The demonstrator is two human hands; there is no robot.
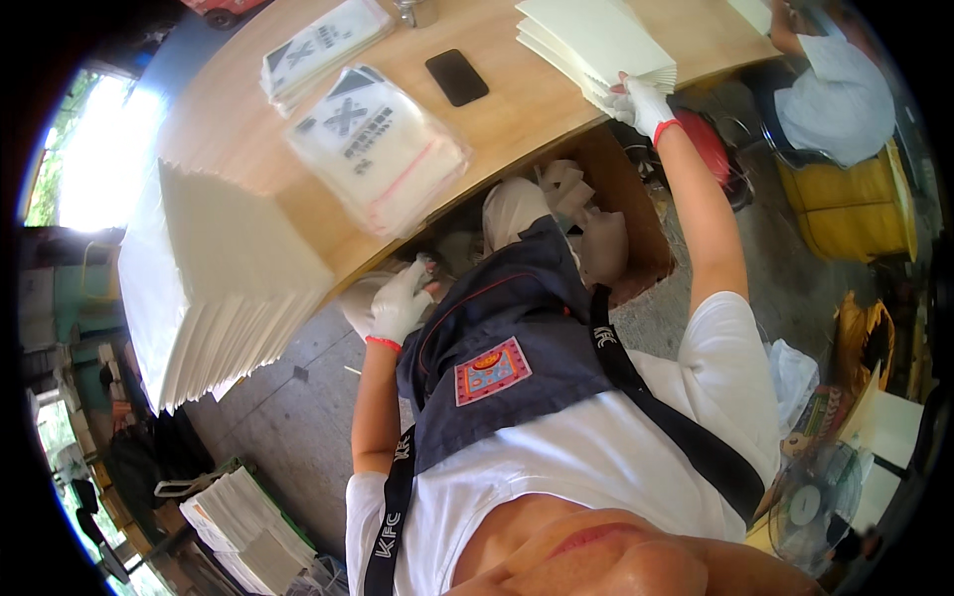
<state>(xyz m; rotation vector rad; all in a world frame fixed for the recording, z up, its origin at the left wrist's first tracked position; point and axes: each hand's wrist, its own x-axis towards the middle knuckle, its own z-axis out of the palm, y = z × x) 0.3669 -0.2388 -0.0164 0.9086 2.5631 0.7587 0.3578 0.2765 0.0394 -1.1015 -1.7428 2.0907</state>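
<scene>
White capital letters are running along the dark apron's (517, 288) black straps (686, 437). Dark lettering, partly blurred, and a bold cross mark are showing on the nearer clear plastic bags (383, 149) and the farther clear plastic bags (318, 52).

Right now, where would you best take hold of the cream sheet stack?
Probably its near edge, from the person's side, where the gloved right hand is: there the cream sheet stack comes to the wooden tabletop's edge, and its layers look separated.
</scene>
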